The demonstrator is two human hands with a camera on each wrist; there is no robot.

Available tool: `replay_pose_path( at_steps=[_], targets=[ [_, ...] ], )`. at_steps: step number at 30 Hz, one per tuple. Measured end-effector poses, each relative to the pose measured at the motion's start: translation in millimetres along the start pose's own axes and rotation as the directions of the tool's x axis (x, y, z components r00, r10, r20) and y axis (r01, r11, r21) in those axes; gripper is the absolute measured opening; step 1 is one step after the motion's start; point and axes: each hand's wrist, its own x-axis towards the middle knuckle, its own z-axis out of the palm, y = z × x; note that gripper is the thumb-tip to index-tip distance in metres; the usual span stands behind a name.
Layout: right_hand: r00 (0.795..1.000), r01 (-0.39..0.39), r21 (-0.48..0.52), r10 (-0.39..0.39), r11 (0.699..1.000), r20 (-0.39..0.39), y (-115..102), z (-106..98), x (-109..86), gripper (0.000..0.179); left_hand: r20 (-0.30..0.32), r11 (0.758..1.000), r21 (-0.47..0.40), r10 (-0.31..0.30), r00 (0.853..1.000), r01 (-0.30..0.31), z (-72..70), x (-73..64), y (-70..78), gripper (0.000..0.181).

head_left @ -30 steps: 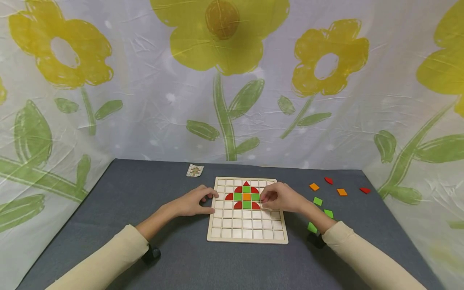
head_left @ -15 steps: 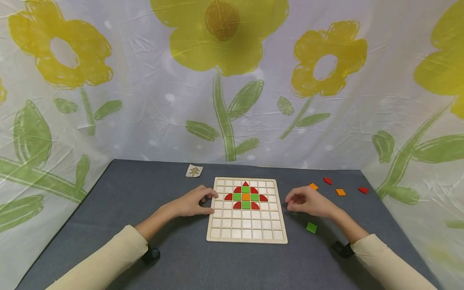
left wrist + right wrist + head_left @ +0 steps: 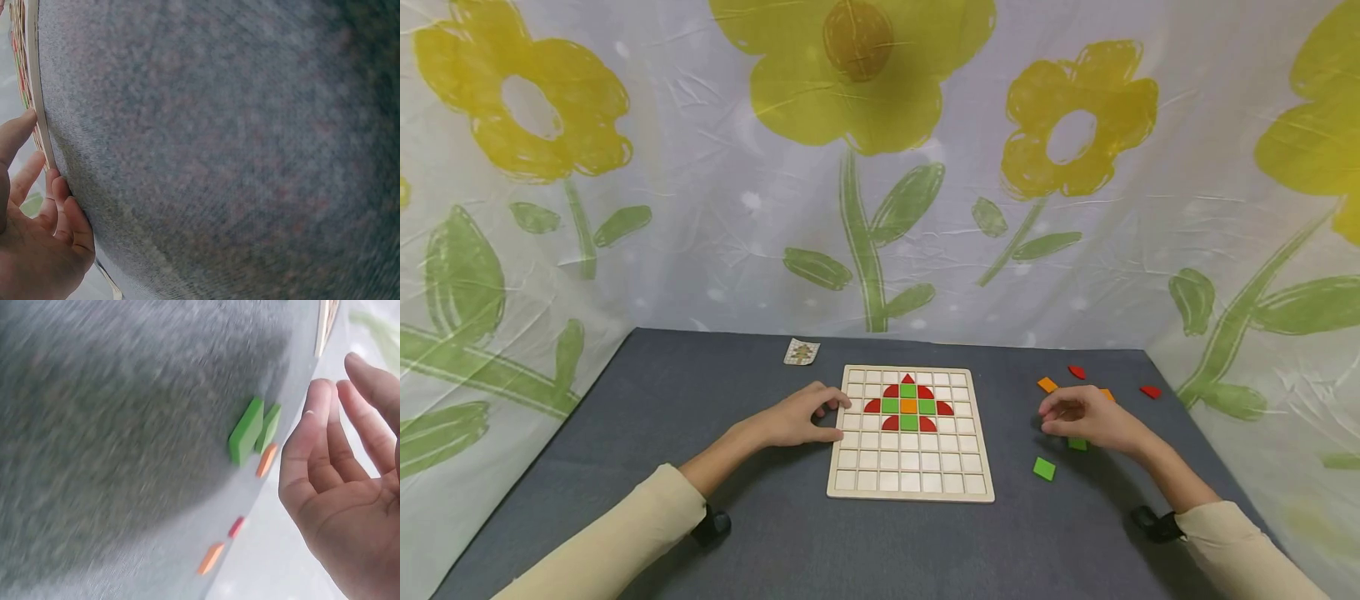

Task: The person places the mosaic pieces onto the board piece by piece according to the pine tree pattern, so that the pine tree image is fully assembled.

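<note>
A pale wooden grid board (image 3: 910, 462) lies mid-table. On it, an orange square (image 3: 908, 407) has green squares around it, red curved pieces outside them and a red triangle (image 3: 907, 379) at the top. My left hand (image 3: 797, 418) rests at the board's left edge, thumb and fingers touching the rim, as the left wrist view also shows. Off to the right, my right hand (image 3: 1088, 415) hovers over loose tiles with relaxed, slightly bent fingers, holding nothing. Below it lie a green tile (image 3: 1044, 468) and a partly hidden green tile (image 3: 1078, 444).
Beyond the right hand are an orange tile (image 3: 1047, 385), a second orange tile (image 3: 1107, 393) partly covered by the hand, and red pieces (image 3: 1077, 372). A small pattern card (image 3: 802, 352) lies behind the board. Flower-printed cloth (image 3: 722, 250) walls in the dark table.
My right hand has left the board and moved right to the loose tiles. A red curved piece now shows at the pattern's right side, where the hand was. The left hand stays put.
</note>
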Motion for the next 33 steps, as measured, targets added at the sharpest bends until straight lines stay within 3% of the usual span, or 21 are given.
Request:
replay_pose_path(
  at_steps=[8, 16, 25, 33],
  targets=[
    [1.000, 0.016, -0.027, -0.016, 0.999, -0.018, 7.3, -13.9, -13.5, 0.020, 0.002, 1.000, -0.002, 0.001, 1.000, -0.001, -0.8, 1.1, -1.2, 0.046],
    [0.994, -0.077, -0.052, 0.072, 0.996, -0.088, 12.9, -23.5, -17.6, 0.024, 0.001, 1.000, -0.002, 0.014, 1.000, -0.014, 0.0, 0.6, 0.5, 0.046],
    [0.958, -0.186, -0.159, 0.143, 0.970, -0.250, 28.7, -25.4, -3.3, 0.034, -0.002, 0.999, 0.004, 0.040, 0.999, -0.040, 0.8, -0.1, -3.1, 0.047],
    [0.951, -0.204, -0.154, 0.159, 0.967, -0.266, 40.3, -27.7, 14.2, 0.042, 0.000, 1.000, -0.007, 0.028, 1.000, -0.028, -0.6, 0.8, 0.4, 0.046]
  ],
)
